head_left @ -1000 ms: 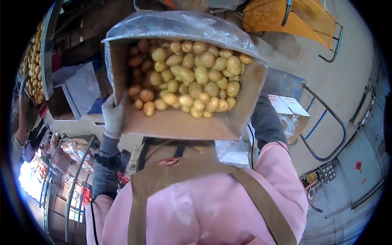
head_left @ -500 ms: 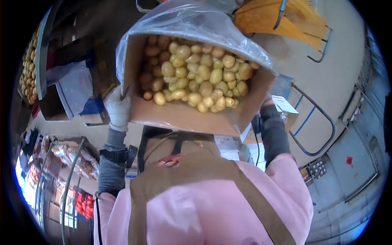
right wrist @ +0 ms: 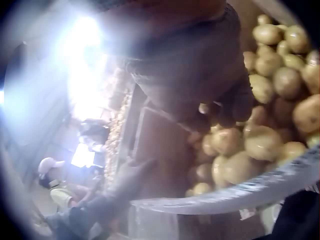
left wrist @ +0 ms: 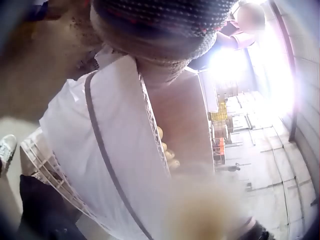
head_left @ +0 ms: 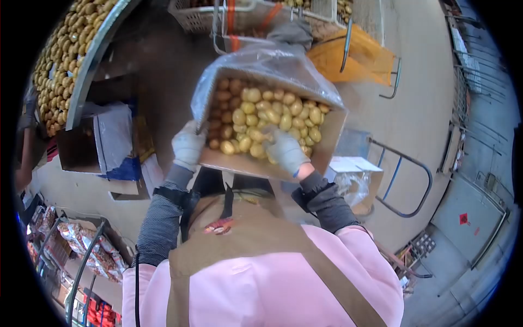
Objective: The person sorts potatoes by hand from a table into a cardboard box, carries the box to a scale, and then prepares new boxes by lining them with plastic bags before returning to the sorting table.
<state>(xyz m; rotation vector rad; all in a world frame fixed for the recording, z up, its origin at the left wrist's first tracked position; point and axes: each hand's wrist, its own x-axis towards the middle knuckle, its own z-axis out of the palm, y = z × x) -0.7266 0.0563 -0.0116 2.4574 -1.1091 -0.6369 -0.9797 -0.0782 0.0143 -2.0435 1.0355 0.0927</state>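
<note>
A cardboard box (head_left: 231, 157) with clear plastic film (head_left: 261, 59) over its far edge holds many small yellow-brown potatoes (head_left: 253, 98), and stands tilted toward the body. My gloved left hand (head_left: 188, 146) grips its left wall, near the front corner. My gloved right hand (head_left: 286, 153) reaches in over the front wall, its fingers down among the potatoes. The right wrist view shows the right hand (right wrist: 200, 75) bent over with fingertips right at the potatoes (right wrist: 262, 142); I cannot tell whether it pinches one.
An open box (head_left: 79, 144) with white film stands at left, below a sloped bed of potatoes (head_left: 71, 52). At right are a white-topped carton (head_left: 351, 163) and a cart's metal handle (head_left: 422, 199). Beyond the box are white crates (head_left: 190, 20) and an orange sheet (head_left: 354, 57).
My right hand has left the box's right side and come in over the potatoes. My left hand keeps its hold on the left wall. The view has shifted, showing more of the crates beyond.
</note>
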